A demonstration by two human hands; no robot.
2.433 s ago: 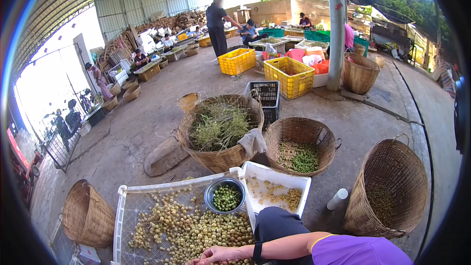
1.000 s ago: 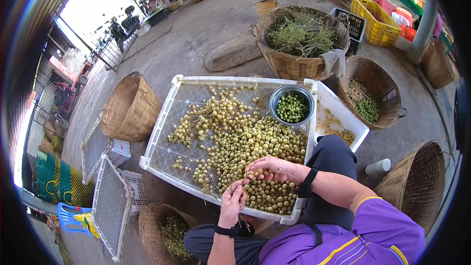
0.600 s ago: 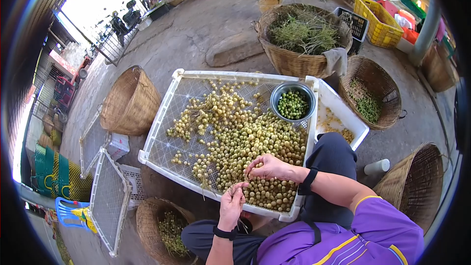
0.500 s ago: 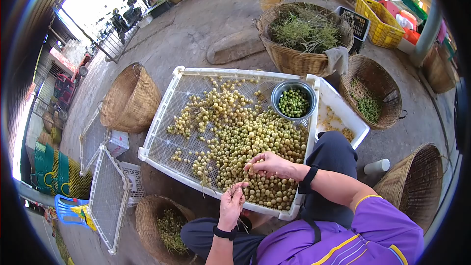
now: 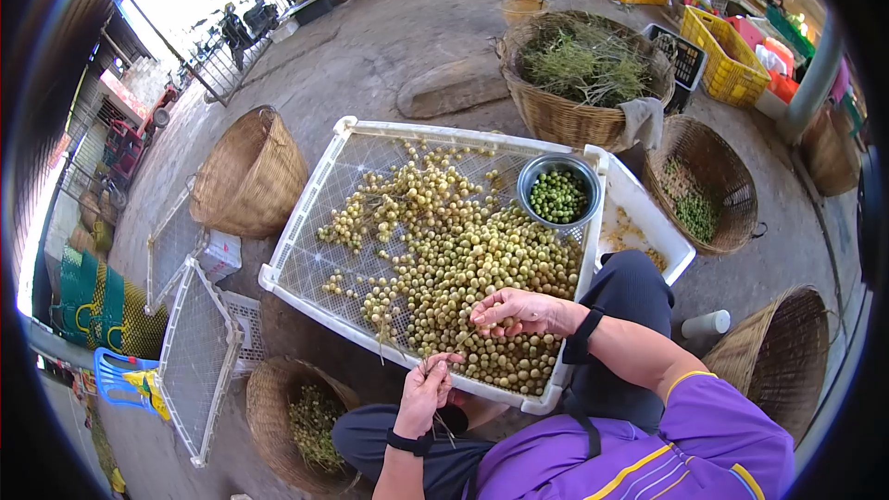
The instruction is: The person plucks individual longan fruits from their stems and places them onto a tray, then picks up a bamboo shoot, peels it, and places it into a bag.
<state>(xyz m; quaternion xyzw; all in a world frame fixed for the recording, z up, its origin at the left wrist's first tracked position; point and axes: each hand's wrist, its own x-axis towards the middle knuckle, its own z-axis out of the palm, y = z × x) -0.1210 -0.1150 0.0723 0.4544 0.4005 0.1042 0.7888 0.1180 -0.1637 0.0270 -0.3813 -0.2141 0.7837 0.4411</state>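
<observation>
Small round yellowish-green fruits (image 5: 500, 255) lie heaped on a white-framed mesh tray (image 5: 306, 301) in front of me. Over the right part of the heap, my right hand (image 5: 512, 310) is closed, its fingers curled around a few of these fruits. At the tray's near edge my left hand (image 5: 428, 393) pinches thin dry stems (image 5: 444, 424), whose ends hang below the fist. A metal bowl (image 5: 524, 187) with smaller, darker green fruits sits on the tray's far right corner.
A white foam box (image 5: 681, 245) adjoins the tray's right side. Wicker baskets stand around: one with green stalks (image 5: 579, 116), one with green fruits (image 5: 741, 190), one near my left knee (image 5: 269, 407). Spare mesh frames (image 5: 199, 361) lean at left.
My left hand has moved slightly down and left with the stems, away from the tray. My right hand has shifted a little to the right over the heap.
</observation>
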